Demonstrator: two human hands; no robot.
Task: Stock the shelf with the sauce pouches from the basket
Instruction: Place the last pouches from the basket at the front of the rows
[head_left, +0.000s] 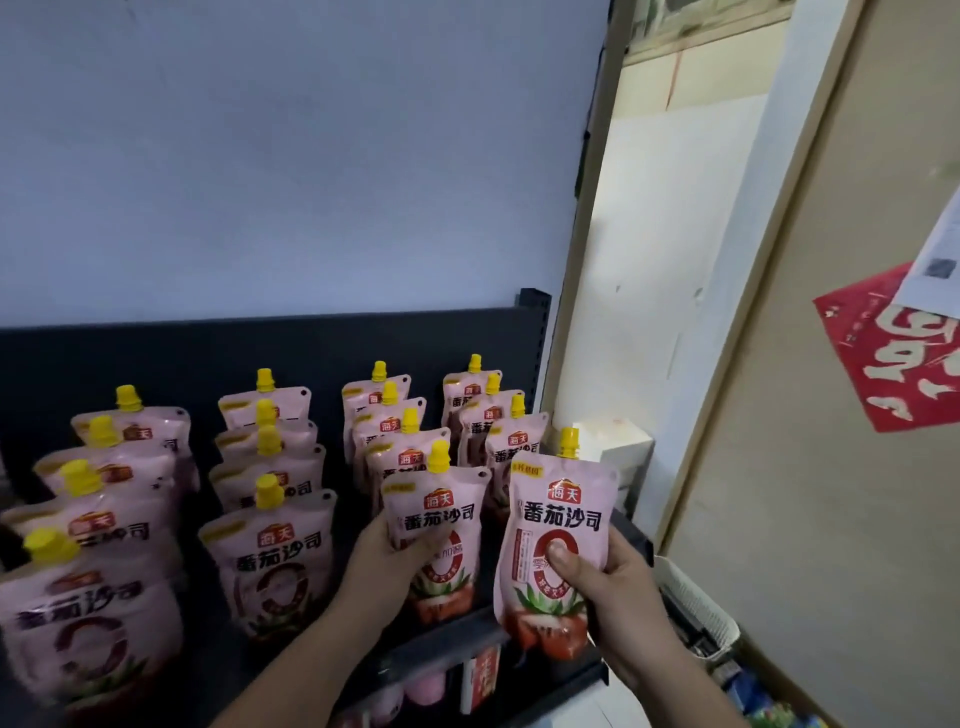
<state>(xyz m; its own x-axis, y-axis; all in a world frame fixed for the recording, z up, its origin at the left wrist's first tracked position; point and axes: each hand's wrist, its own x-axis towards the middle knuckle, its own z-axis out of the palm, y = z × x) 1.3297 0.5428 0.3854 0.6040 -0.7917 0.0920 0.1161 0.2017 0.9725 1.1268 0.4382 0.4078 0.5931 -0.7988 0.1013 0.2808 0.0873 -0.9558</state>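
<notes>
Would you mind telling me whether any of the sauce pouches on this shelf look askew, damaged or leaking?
Nothing stands out. The pouches stand upright in four rows on the shelf, yellow caps up, labels forward, no spill visible. The left hand and right hand each grip one more pouch at the front.

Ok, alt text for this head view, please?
The left hand grips a pink pouch at the front of a dark shelf; the right hand holds a second pouch beside it. Rows of like yellow-capped pouches stand behind.
</notes>
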